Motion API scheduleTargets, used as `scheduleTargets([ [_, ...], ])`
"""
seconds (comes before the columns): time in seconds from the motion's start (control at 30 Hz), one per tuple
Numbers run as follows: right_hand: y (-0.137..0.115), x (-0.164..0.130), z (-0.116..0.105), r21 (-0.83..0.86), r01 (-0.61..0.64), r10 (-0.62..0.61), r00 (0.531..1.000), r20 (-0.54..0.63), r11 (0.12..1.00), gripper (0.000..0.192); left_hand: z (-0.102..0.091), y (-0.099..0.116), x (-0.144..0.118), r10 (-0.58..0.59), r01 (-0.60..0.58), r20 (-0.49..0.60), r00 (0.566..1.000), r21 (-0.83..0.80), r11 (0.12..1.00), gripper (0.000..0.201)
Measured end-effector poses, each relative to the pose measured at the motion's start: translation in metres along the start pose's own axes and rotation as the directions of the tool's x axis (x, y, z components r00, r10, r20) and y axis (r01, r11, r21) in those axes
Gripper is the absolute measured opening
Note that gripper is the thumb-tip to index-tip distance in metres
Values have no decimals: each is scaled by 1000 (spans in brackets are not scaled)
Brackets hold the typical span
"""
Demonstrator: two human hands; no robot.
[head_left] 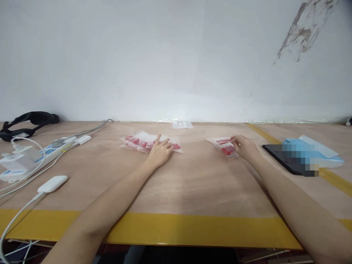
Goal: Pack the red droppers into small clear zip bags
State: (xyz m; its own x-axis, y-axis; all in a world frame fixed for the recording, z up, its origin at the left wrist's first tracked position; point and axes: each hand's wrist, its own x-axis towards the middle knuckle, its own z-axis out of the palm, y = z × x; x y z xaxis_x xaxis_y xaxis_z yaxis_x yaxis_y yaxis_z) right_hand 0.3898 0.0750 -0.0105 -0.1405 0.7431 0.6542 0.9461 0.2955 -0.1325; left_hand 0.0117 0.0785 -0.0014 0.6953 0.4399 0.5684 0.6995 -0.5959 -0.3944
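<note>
My left hand (160, 151) lies with its fingers spread on a fanned row of small clear plastic bags (141, 141), which hold red pieces too small to name. To the right, my right hand (246, 147) has thumb and fingers pinched together at the edge of another small clear bag (227, 148) with red pieces in it. A thin red strip shows right by those fingertips; whether it lies inside the bag is unclear. Part of each group of bags is hidden under the hands.
A white flat packet (182, 125) lies near the wall. At left are a power strip (52, 149) with plugs and cables, a white charger (53, 183) and a black headset-like strap (35, 118). A dark phone-like slab (277, 156) and a blue pack (330, 157) lie at right. Yellow tape (165, 228) edges the table.
</note>
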Motion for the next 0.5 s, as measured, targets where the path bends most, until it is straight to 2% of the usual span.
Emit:
scheduleTargets([
  [0.1,13,-2,-12,-100,15,4,982,186,995,16,5,8,5,40,-40,6,999,-53,998,20],
  [0.17,5,-1,-18,-142,29,-3,984,177,989,17,7,16,9,54,-52,18,998,-103,993,20],
  [0.3,-45,3,-16,56,150,-153,985,73,987,15,11,32,20,59,-49,38,998,-229,972,19],
  [0.4,-87,2,-4,132,273,-283,957,65,953,27,10,39,22,21,-6,47,999,-289,957,21],
  [0.5,-113,0,6,159,381,-397,913,87,911,27,6,37,17,-38,53,49,998,-340,939,29],
])
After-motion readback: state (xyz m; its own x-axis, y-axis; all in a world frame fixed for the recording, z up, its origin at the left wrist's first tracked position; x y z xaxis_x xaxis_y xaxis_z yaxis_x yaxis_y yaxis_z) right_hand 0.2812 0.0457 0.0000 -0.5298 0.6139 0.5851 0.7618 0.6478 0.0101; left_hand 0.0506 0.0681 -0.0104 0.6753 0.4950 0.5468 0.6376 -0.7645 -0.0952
